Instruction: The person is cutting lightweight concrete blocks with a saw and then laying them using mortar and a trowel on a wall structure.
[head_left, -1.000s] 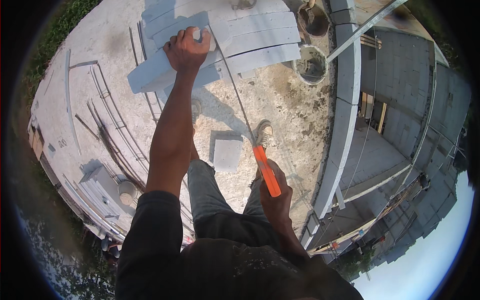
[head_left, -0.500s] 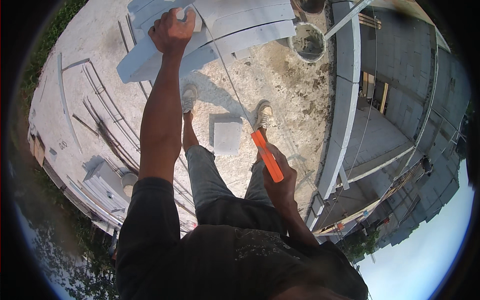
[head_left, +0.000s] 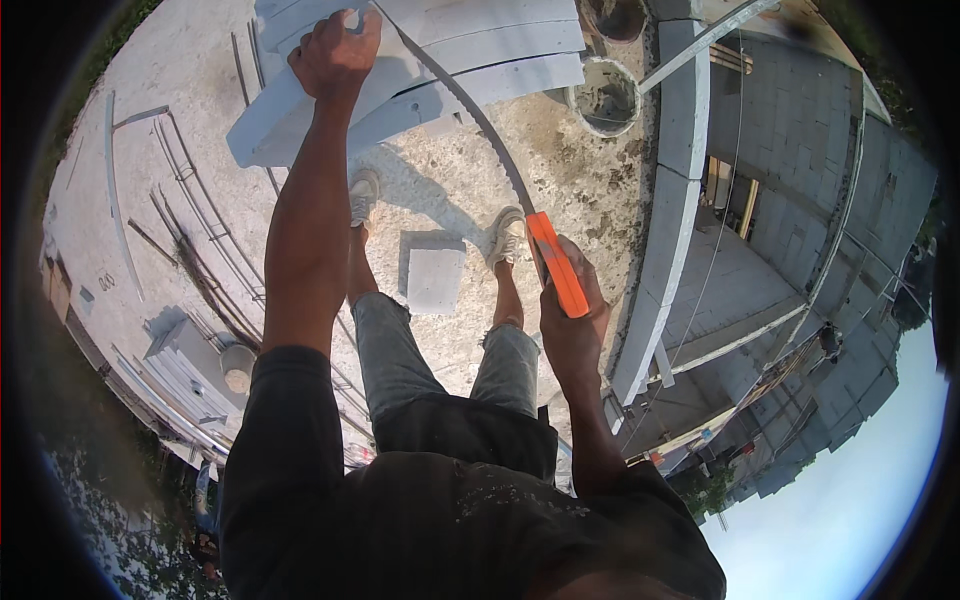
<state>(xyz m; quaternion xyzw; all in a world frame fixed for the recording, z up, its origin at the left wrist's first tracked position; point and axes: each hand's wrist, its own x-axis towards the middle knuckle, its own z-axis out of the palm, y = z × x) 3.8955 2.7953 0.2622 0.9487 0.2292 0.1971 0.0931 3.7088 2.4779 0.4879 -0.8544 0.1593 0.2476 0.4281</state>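
Observation:
My right hand (head_left: 575,320) is wrapped around the orange handle (head_left: 557,265) of a handsaw. Its long toothed blade (head_left: 470,105) bends and runs up and left to a pale grey block (head_left: 395,70) at the top of the view. My left hand (head_left: 335,55) grips that block close to the far end of the blade, thumb and fingers curled over it. The blade's tip is hard to make out there. More long grey blocks (head_left: 520,75) lie side by side beneath and to the right.
A small grey block (head_left: 435,280) lies on the rough floor between my feet. Two mortar buckets, one nearer (head_left: 606,97), stand at the upper right by a low block wall (head_left: 668,240). Steel bars (head_left: 205,275) and stacked blocks (head_left: 190,370) lie to the left.
The saw's handle has moved up and right with my right hand, and its blade has turned and now looks bowed. My left hand stays on the block; the whole view has shifted slightly.

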